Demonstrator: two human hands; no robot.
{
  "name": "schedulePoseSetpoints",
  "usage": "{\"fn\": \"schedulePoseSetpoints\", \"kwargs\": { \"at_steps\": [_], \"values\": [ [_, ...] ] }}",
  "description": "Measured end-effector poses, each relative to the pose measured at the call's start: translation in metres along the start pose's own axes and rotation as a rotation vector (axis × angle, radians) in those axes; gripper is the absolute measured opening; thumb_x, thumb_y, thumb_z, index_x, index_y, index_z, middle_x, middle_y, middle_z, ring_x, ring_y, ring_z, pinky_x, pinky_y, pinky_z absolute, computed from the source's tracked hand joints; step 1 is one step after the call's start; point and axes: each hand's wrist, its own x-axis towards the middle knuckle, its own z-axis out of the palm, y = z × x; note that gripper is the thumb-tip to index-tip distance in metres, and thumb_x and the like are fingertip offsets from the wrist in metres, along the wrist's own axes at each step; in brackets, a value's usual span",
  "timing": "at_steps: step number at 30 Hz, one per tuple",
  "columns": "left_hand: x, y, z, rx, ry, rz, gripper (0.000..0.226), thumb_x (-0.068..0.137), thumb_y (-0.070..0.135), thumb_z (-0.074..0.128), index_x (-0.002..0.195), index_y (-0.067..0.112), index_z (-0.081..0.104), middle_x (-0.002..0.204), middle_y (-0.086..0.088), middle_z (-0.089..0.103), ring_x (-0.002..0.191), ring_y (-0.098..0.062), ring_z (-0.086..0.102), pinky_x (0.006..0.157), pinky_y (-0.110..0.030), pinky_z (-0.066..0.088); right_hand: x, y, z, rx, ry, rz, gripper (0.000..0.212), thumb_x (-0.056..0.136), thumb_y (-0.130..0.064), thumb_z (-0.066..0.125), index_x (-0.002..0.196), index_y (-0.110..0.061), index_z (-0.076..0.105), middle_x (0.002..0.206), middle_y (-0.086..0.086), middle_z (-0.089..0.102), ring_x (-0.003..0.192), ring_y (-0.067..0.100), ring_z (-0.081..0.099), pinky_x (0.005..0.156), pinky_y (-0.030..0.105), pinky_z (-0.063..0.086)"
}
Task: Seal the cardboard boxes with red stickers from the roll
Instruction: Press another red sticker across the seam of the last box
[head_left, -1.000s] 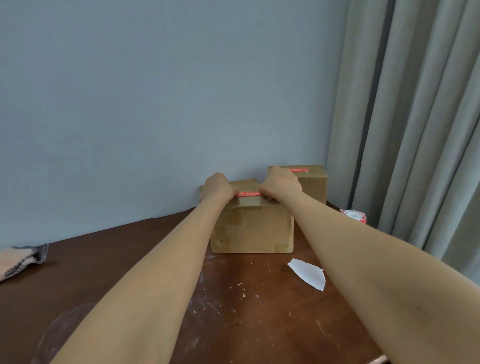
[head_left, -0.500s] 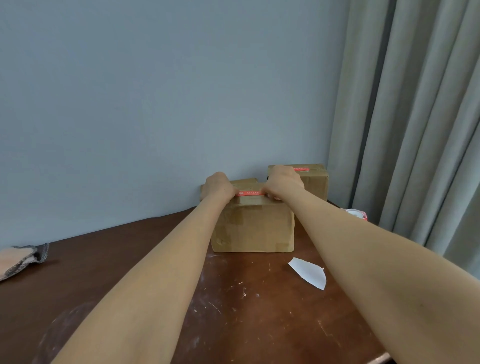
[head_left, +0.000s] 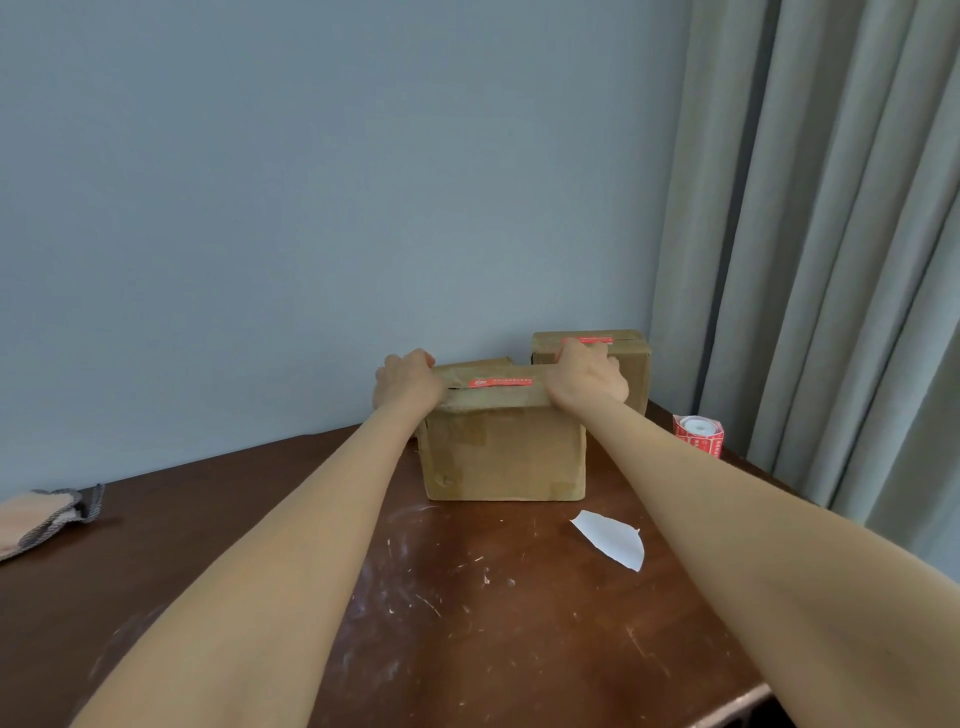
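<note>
The left hand (head_left: 408, 387) is curled over the left end of the top of the near brown cardboard box (head_left: 504, 457), knuckles up, its fingers wrapped round the upper edge and gripping it; the fingertips themselves are hidden behind the box. The right hand (head_left: 587, 382) grips the right end of the same top in the same way, fingers bent over the far upper corner. Both forearms reach straight out from the near edge of the scene.

Between the two hands, a red sticker strip (head_left: 500, 383) with pale print lies flat along the closing seam of the box top, touched by neither hand. A dark gap in the seam shows just left of the strip. The box stands upright on the dark brown wooden table (head_left: 467, 649), close to the far wall, with patches of old tape on its near face.

Just behind it to the right stands the far brown cardboard box (head_left: 631, 364), partly hidden by the right hand; a second red sticker (head_left: 587, 340) lies on its top. Further right, near the table's edge, sits the roll of red stickers (head_left: 698, 434), its white core facing up.

On the table near the front right corner of the near box lies a torn white scrap of paper (head_left: 613, 538). The tabletop is marked with pale scratches and specks. Well apart at the far left edge lies a folded peach cloth with a grey border (head_left: 41, 514). A pale grey pleated curtain (head_left: 831, 260) hangs at the right beside the blue-grey wall (head_left: 311, 208).
</note>
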Motion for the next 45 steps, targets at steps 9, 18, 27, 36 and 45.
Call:
{"fn": "schedulePoseSetpoints", "kwargs": {
  "at_steps": [9, 18, 27, 36, 45],
  "values": [
    [-0.033, 0.019, 0.016, -0.084, -0.094, 0.089, 0.034, 0.094, 0.011, 0.041, 0.126, 0.011, 0.055, 0.125, -0.009, 0.059, 0.111, -0.027, 0.056, 0.079, -0.028, 0.042, -0.013, 0.022, -0.007, 0.035, -0.044, 0.015, 0.04, 0.098, -0.019, 0.043, 0.136, -0.01, 0.044, 0.136, 0.014, 0.046, 0.118, 0.036, 0.05, 0.087, 0.04, 0.043],
    [-0.055, 0.034, 0.022, 0.135, 0.045, 0.445, 0.041, 0.1, 0.019, 0.034, 0.137, 0.026, 0.051, 0.148, -0.009, 0.036, 0.137, -0.026, 0.029, 0.111, -0.038, 0.026, -0.025, 0.013, -0.001, -0.176, 0.045, -0.385, 0.038, 0.097, -0.017, 0.039, 0.13, -0.019, 0.059, 0.136, 0.011, 0.041, 0.13, 0.032, 0.031, 0.099, 0.042, 0.038],
    [-0.059, 0.034, 0.025, 0.246, -0.066, 0.446, 0.042, 0.101, 0.036, 0.024, 0.139, 0.043, 0.042, 0.153, -0.006, 0.029, 0.14, -0.026, 0.022, 0.112, -0.043, 0.023, -0.027, 0.011, 0.01, -0.24, 0.006, -0.373, 0.039, 0.098, -0.027, 0.036, 0.129, -0.022, 0.059, 0.134, 0.011, 0.041, 0.125, 0.029, 0.034, 0.103, 0.039, 0.031],
    [-0.059, 0.026, 0.024, 0.286, 0.009, 0.486, 0.043, 0.101, 0.038, 0.027, 0.134, 0.032, 0.054, 0.146, -0.004, 0.041, 0.133, -0.024, 0.034, 0.106, -0.037, 0.034, -0.025, 0.019, 0.0, -0.287, 0.027, -0.326, 0.037, 0.096, -0.024, 0.039, 0.123, -0.022, 0.065, 0.135, 0.008, 0.046, 0.127, 0.029, 0.035, 0.098, 0.039, 0.035],
    [-0.051, 0.032, 0.023, 0.275, 0.047, 0.436, 0.042, 0.1, 0.036, 0.03, 0.132, 0.022, 0.055, 0.133, -0.006, 0.045, 0.121, -0.024, 0.041, 0.092, -0.037, 0.041, -0.022, 0.011, 0.002, -0.271, 0.02, -0.353, 0.038, 0.098, -0.028, 0.037, 0.129, -0.028, 0.059, 0.138, 0.009, 0.04, 0.131, 0.03, 0.03, 0.102, 0.041, 0.032]
  ]
}}
